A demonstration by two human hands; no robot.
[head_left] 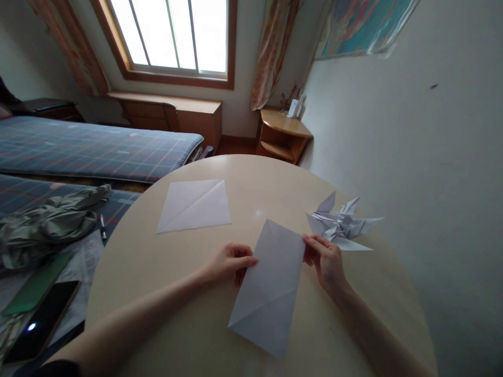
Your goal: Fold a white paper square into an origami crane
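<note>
A white sheet of paper (271, 283), folded into a rectangle with a diagonal crease near its lower end, is held between my hands over the round table (157, 309). My left hand (236, 262) pinches its left edge between thumb and curled fingers. At its upper right corner, the thumb and fingertips of my right hand (324, 256) grip the paper. Beyond my right hand sits a pile of folded white paper cranes (341, 222). A flat square sheet (196, 204) with one diagonal crease lies at the far left of the tabletop.
Left of the table, a bed (118, 149) and a second mattress carry crumpled grey-green cloth (55, 220), a pen (102, 228), a green case (37, 283) and a black phone (43, 319). A white wall (444, 157) runs close along the right. A corner shelf (285, 125) stands behind.
</note>
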